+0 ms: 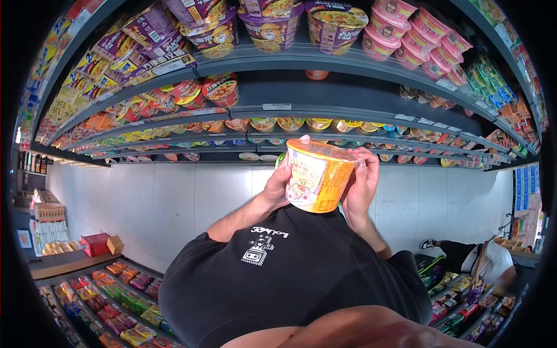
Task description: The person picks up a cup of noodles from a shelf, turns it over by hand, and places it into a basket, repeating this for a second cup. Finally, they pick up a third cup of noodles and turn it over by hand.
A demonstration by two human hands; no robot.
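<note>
A large instant noodle tub (313, 181), orange and white with cartoon drawings and an orange lid, is held up in front of my chest. My left hand (277, 187) grips its left side, with the fingers partly hidden behind the tub. On the other side, my right hand (363, 181) is closed around the upper right edge, near the lid. A sliver of something green shows behind the tub's left edge; I cannot make out what it is. The tub is tilted slightly, its printed side facing me.
Ahead stand shelves (278, 107) with purple noodle tubs (270, 29), pink tubs (387, 26) and red bowls (220, 89). Packaged snacks (122, 301) fill a rack behind left. A person (490, 261) bends by shelves behind right. Pale floor tiles (191, 203) lie below.
</note>
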